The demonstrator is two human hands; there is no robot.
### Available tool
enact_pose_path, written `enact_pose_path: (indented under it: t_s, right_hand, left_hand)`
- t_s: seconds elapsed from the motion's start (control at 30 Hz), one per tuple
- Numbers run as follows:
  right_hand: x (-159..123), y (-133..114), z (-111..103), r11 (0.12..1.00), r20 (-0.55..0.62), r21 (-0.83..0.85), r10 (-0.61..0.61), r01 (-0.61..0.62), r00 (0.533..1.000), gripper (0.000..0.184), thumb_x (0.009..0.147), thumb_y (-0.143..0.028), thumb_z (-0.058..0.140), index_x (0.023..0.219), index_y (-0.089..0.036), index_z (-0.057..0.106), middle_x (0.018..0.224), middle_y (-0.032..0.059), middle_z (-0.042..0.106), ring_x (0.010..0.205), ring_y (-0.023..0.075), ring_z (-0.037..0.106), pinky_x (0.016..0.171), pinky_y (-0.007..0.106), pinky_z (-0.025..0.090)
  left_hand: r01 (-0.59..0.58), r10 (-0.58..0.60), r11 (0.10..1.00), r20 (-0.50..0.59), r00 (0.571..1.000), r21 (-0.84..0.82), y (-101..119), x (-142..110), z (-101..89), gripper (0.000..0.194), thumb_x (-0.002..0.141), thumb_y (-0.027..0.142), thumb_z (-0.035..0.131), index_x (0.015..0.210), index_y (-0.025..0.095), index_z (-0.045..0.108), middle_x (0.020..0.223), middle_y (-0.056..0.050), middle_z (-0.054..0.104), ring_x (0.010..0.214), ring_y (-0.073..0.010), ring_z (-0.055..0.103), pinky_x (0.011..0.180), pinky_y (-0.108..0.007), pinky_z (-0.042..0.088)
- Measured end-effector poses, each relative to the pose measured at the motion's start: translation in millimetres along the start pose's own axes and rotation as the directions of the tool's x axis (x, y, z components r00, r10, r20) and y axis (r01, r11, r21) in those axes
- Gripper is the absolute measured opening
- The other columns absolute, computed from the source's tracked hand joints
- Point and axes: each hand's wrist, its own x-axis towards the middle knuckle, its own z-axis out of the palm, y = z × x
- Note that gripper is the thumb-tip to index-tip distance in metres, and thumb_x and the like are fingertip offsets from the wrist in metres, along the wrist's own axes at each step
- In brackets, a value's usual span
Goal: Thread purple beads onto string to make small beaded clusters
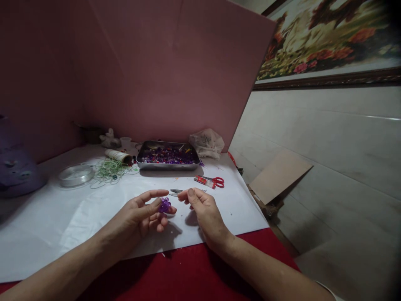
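My left hand [142, 215] pinches a small cluster of purple beads [164, 205] between thumb and fingers, just above the white sheet [62, 217]. My right hand [202, 207] hovers right beside it, thumb and fingers pressed together as if on a fine thread too thin to see. Small metal snips [175, 192] lie on the sheet just behind the two hands.
A metal tray [168, 165] of purple and red beads stands at the back. Red-handled scissors [211, 181] lie to its right, a plastic bag [206, 142] behind. Green cord [111, 169], a spool [119, 156] and a clear round lid [76, 174] sit left. Red cloth [188, 276] covers the near edge.
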Motion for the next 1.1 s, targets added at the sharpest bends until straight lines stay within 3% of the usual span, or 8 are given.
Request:
enact_pose_path:
  t_s: [0.17,0.33,0.47,0.7,0.9,1.03,1.1]
  right_hand:
    - [-1,0,0,0.997,0.071,0.0,0.079,-0.079,0.994,0.016,0.078,-0.031,0.061,0.085,-0.018,0.068,0.076,0.0016,0.059,0.059,0.0115,0.046,0.049,0.023,0.038]
    - [-3,-4,2,1.0,0.126,-0.012,-0.019,0.02,0.992,0.019,0.071,-0.027,0.07,0.088,-0.021,0.072,0.074,-0.0003,0.057,0.065,0.0121,0.048,0.061,0.026,0.041]
    - [-3,-4,3,0.998,0.137,0.057,-0.035,0.027,0.99,0.01,0.074,-0.028,0.069,0.077,-0.019,0.072,0.069,-0.0008,0.059,0.065,0.012,0.049,0.064,0.027,0.038]
    - [3,-3,-1,0.997,0.022,0.062,-0.056,0.055,0.998,0.019,0.075,-0.03,0.066,0.063,-0.018,0.059,0.059,-0.0029,0.054,0.06,0.012,0.046,0.061,0.026,0.037]
    - [9,-3,-6,0.96,0.004,0.28,-0.037,0.034,0.999,0.022,0.08,-0.038,0.062,0.071,-0.018,0.059,0.071,0.0013,0.063,0.065,0.013,0.053,0.063,0.026,0.038]
    - [8,-7,-6,0.863,0.113,0.492,0.065,-0.113,0.991,0.021,0.079,-0.038,0.065,0.078,-0.019,0.055,0.085,0.0039,0.068,0.078,0.0165,0.062,0.057,0.024,0.037]
    - [8,-9,-5,0.821,0.185,0.545,0.08,-0.17,0.979,0.026,0.077,-0.041,0.066,0.077,-0.02,0.051,0.075,0.0008,0.065,0.07,0.0157,0.062,0.054,0.024,0.035]
  left_hand:
    - [0.007,-0.008,1.0,0.016,1.0,0.016,-3,1,-2.7,0.019,0.083,0.021,0.06,0.1,0.013,0.058,0.077,-0.011,0.071,0.053,-0.0105,0.06,0.051,-0.02,0.049]
    - [0.015,-0.019,0.998,0.064,0.998,0.059,-7,0,0.5,0.016,0.081,0.028,0.063,0.087,0.013,0.063,0.072,-0.006,0.068,0.049,-0.0092,0.058,0.045,-0.019,0.047]
    - [0.032,-0.038,0.995,0.066,0.997,0.095,-7,-1,4.6,0.021,0.077,0.033,0.066,0.086,0.015,0.064,0.065,-0.005,0.068,0.045,-0.0101,0.058,0.041,-0.018,0.045]
    - [0.092,-0.101,0.992,0.101,0.99,0.084,-8,0,1.7,0.021,0.08,0.034,0.062,0.088,0.016,0.06,0.063,-0.008,0.07,0.044,-0.0105,0.057,0.041,-0.018,0.043]
    - [0.102,-0.111,0.991,0.106,0.988,0.089,-8,0,1.1,0.015,0.08,0.029,0.062,0.088,0.016,0.058,0.064,-0.008,0.07,0.046,-0.0109,0.058,0.043,-0.019,0.044]
    - [0.094,-0.102,0.992,0.1,0.99,0.083,-7,0,2.0,0.015,0.078,0.028,0.065,0.085,0.017,0.058,0.064,-0.007,0.069,0.047,-0.0108,0.057,0.043,-0.019,0.043]
    - [0.101,-0.109,0.991,0.087,0.99,0.091,-7,0,2.8,0.014,0.075,0.026,0.068,0.081,0.017,0.059,0.064,-0.005,0.069,0.046,-0.0103,0.057,0.043,-0.019,0.043]
